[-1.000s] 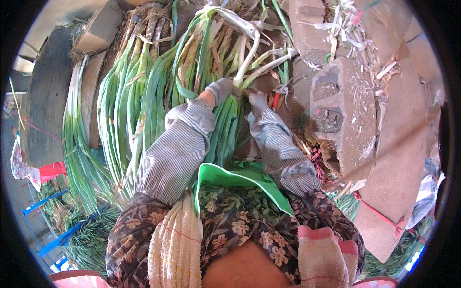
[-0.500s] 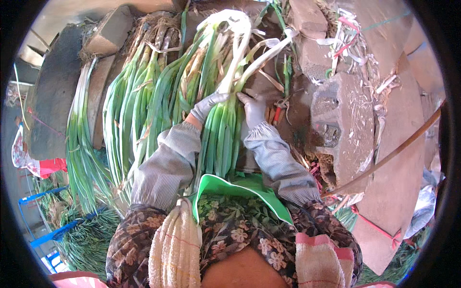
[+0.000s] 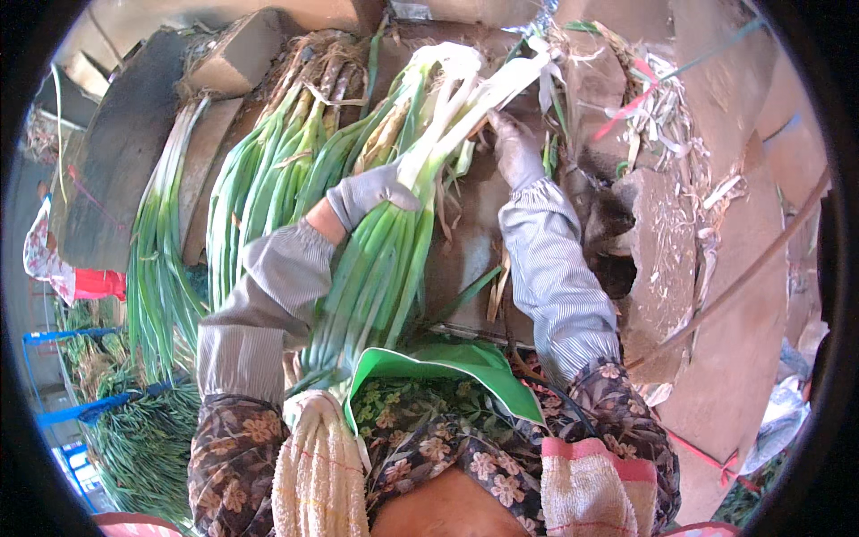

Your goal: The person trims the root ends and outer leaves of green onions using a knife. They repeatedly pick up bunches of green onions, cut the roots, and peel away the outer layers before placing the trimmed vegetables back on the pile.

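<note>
My gloved left hand (image 3: 369, 191) is closed round a bunch of long green onions (image 3: 380, 255), where the white stalks turn to green leaves. The white ends slant up and right, with roots at the far tip; the leaves hang toward my body. My gloved right hand (image 3: 519, 154) is at the right edge of the white stalks (image 3: 501, 88), fingers curled and fingertips against them. What it pinches is hidden, though a brownish strip shows beside the fingertips. Just left of the bunch lie more green onions (image 3: 259, 197), roots away from me.
Farther left lies a thin bundle of green onions (image 3: 159, 210), near a concrete block (image 3: 234, 55). A broken hollow block (image 3: 658, 268) stands at the right, with peeled skins (image 3: 684, 148) scattered behind it. A green apron flap (image 3: 438, 367) juts out before me. More onions (image 3: 148, 452) are piled lower left.
My right hand has moved up and right along the stalks, away from the left hand. The bunch has tilted, its white ends now farther right and its leaves swung left.
</note>
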The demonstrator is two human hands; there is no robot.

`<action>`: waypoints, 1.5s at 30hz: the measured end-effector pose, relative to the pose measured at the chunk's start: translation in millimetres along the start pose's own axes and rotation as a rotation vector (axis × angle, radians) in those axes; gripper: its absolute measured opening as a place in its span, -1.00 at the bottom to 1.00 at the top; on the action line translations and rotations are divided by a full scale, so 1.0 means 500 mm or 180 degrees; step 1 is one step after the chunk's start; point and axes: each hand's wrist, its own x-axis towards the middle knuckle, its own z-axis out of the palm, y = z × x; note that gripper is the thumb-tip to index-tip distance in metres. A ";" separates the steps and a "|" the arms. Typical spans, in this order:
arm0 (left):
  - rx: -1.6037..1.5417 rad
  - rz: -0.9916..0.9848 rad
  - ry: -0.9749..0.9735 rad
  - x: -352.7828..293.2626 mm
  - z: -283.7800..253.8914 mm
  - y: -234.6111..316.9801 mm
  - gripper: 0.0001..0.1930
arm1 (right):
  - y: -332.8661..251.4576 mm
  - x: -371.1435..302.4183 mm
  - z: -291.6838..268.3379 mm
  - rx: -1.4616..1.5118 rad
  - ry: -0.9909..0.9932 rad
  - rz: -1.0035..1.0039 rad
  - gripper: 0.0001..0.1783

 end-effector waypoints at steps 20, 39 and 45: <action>0.0446 -0.0319 0.0478 -0.266 -0.026 0.188 -0.13 | -0.381 0.284 -0.272 -0.0385 0.0535 -0.1265 -0.73; -0.0395 -0.1132 0.0663 -0.446 0.133 0.140 -0.08 | 0.017 0.046 0.150 -0.5161 0.0090 -0.1210 0.12; -0.0173 -0.1133 0.0694 -0.471 0.188 0.099 -0.04 | 0.058 0.112 0.093 -0.4911 -0.0290 -0.1108 0.01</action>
